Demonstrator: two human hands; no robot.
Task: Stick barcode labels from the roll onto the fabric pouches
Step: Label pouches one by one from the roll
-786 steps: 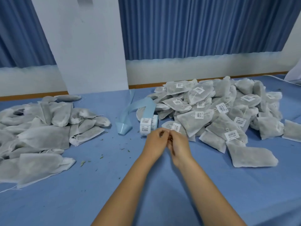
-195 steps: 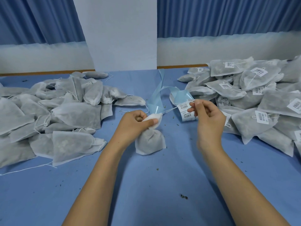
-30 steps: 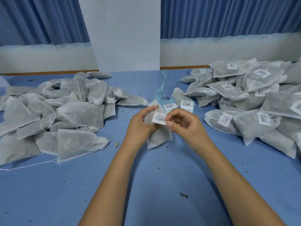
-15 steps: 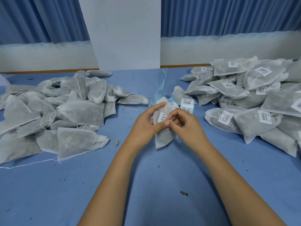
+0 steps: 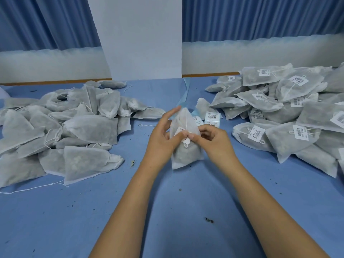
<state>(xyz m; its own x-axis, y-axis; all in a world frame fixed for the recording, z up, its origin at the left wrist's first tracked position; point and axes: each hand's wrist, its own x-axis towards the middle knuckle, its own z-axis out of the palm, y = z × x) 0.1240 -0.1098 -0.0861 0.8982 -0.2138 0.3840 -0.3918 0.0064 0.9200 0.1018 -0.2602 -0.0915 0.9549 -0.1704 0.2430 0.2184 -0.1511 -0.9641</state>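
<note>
A white fabric pouch (image 5: 186, 155) stands nearly upright on the blue table, held between both hands. My left hand (image 5: 161, 138) grips its left side, thumb pressed on a barcode label (image 5: 183, 135) on the pouch's front. My right hand (image 5: 212, 142) holds the right side, its thumb and forefinger pinching the label's lower corner over the drawstring. The label roll (image 5: 212, 119) sits just behind the pouch, with its blue backing strip (image 5: 186, 92) trailing toward the wall.
A heap of unlabelled pouches (image 5: 74, 127) lies at the left. A heap of labelled pouches (image 5: 290, 116) fills the right. Dark crumbs (image 5: 209, 220) dot the blue table (image 5: 176, 211). A white pillar and blue curtains stand behind.
The label has gone from held above the pouch to pressed flat on its front. Both thumbs now bear on it and the pouch stands more upright.
</note>
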